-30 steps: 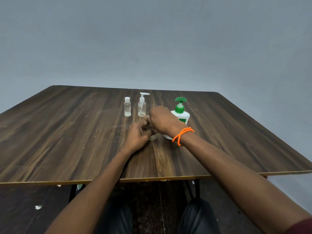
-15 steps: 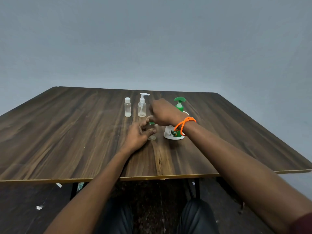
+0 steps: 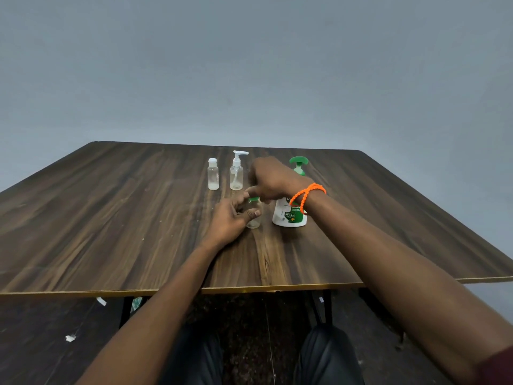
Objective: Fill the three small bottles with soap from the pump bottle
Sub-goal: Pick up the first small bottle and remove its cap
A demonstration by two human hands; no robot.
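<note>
— Grey wall fills the upper half of the frame, and below it a dark wood-grain surface runs across the middle. What stands on it?

— Just above centre, two small clear bottles side by side: a flip-cap bottle and, to its right, a white-pump bottle. Both upright, apart from each other.

— And the third?

— A small clear bottle with a green top sits at centre frame, nearer the camera. The left hand has its fingers curled round the bottle's body, steadying it on the surface.

— The right hand?

— The right hand hovers just above that bottle, blurred; its fingers seem bunched near the green top, but I cannot tell whether they actually grip it. An orange beaded band circles the wrist.

— Where is the soap?

— The green-and-white pump bottle stands just right of the held bottle, partly hidden behind the right wrist, its green pump head showing above the hand.
</note>
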